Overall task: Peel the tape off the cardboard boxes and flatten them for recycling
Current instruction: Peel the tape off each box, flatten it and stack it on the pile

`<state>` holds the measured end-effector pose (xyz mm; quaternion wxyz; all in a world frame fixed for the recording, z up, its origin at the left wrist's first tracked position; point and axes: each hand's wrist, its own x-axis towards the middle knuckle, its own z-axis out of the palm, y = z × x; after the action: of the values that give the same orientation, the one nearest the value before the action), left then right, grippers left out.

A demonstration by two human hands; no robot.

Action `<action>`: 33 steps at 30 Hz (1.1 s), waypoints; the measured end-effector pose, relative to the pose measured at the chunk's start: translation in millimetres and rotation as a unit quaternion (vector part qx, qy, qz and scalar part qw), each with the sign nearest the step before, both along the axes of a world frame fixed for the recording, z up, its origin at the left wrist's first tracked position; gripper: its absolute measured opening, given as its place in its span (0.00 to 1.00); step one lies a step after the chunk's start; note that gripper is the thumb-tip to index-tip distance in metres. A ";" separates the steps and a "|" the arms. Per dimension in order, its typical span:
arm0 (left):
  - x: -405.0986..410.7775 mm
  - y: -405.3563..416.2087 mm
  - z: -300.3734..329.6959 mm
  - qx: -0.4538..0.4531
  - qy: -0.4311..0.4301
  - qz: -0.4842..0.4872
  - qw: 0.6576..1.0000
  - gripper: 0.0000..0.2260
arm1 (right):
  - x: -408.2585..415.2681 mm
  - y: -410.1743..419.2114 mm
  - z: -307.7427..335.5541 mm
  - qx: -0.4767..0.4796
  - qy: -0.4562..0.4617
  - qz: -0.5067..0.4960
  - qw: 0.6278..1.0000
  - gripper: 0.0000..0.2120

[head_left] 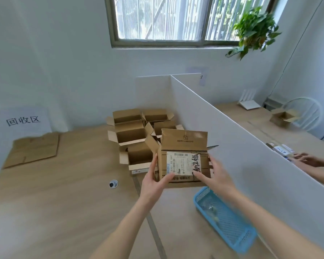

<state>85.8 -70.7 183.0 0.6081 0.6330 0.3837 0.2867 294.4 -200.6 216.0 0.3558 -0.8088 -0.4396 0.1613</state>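
Note:
I hold a brown cardboard box (183, 146) above the wooden table (64, 193), its labelled side facing me and its top flap standing open. My left hand (154, 181) grips the box's left lower corner, thumb on the front by the white shipping label (180, 163). My right hand (212, 176) grips the right side, thumb on the front below black scribble. Behind the box stand several open empty cardboard boxes (131, 135). A flattened piece of cardboard (34, 149) lies at the table's far left.
A blue plastic basket (226, 217) holding clear tape scraps sits near my right forearm. A white partition (241, 146) runs along the right; another person's hands (307, 159) work beyond it. A round cable hole (113, 184) is in the tabletop. A paper sign (22, 120) leans on the wall.

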 end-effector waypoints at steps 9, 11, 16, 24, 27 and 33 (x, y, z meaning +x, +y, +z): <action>-111.6 6.1 52.1 -0.225 0.067 0.030 0.972 0.37 | -109.2 -0.9 36.3 0.048 -0.483 0.230 0.844 0.52; -131.7 6.5 55.3 -0.271 0.094 0.023 0.958 0.33 | -133.7 5.4 34.7 0.033 -0.482 0.250 0.839 0.53; -173.2 9.9 48.3 -0.366 0.052 0.042 0.928 0.33 | -179.4 15.3 11.5 -0.037 -0.497 0.273 0.823 0.58; -207.0 -1.1 25.5 -0.169 0.064 0.046 0.983 0.44 | -208.3 33.3 -10.6 -0.025 -0.470 0.276 0.838 0.53; -213.4 -3.7 11.0 0.143 0.168 -0.004 0.975 0.48 | -203.3 39.0 -16.7 -0.072 -0.438 0.284 0.850 0.58; -225.7 -4.0 -38.9 0.422 0.392 -0.127 0.808 0.55 | -197.5 41.4 -56.2 -0.154 -0.377 0.368 0.836 0.61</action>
<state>-139.9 -74.8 144.1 0.1100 0.9288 0.3474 0.0678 97.0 -159.3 159.8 -0.0516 -0.6303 -0.7741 0.0286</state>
